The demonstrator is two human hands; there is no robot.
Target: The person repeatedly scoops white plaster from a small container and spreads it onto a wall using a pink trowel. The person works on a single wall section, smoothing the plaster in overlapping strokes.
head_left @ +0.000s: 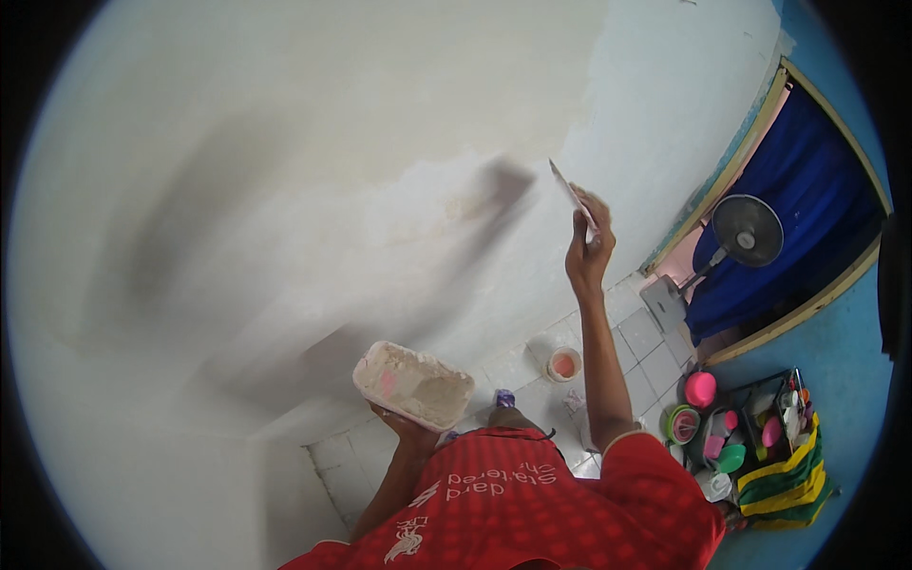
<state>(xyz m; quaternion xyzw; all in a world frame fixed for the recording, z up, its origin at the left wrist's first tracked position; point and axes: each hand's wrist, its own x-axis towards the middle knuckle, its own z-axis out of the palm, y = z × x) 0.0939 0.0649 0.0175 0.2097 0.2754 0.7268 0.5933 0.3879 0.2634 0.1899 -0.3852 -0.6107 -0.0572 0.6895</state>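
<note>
My right hand (pixel 591 242) is raised in front of the wall, closed round a putty knife (pixel 562 180). The blade points up and to the left, seen nearly edge-on; whether it touches the wall I cannot tell. Lower down, my left hand (pixel 404 425) grips a shallow, pale rectangular tub (pixel 360 378) from beneath, with most of its fingers hidden. Greyish-white paste (pixel 437 394) coats the inside, with a pinkish smear on one side. The wall (pixel 494 95) carries a large beige-grey patch beside whiter areas, and shadows fall across it.
On the tiled floor (pixel 638 334) stands a bucket (pixel 563 365) with pinkish contents. A grey fan (pixel 747 231) stands before a blue curtain (pixel 807 180) in a doorway at right. Pink and green plastic wares, a dark rack and a striped cloth (pixel 788 480) crowd the lower right.
</note>
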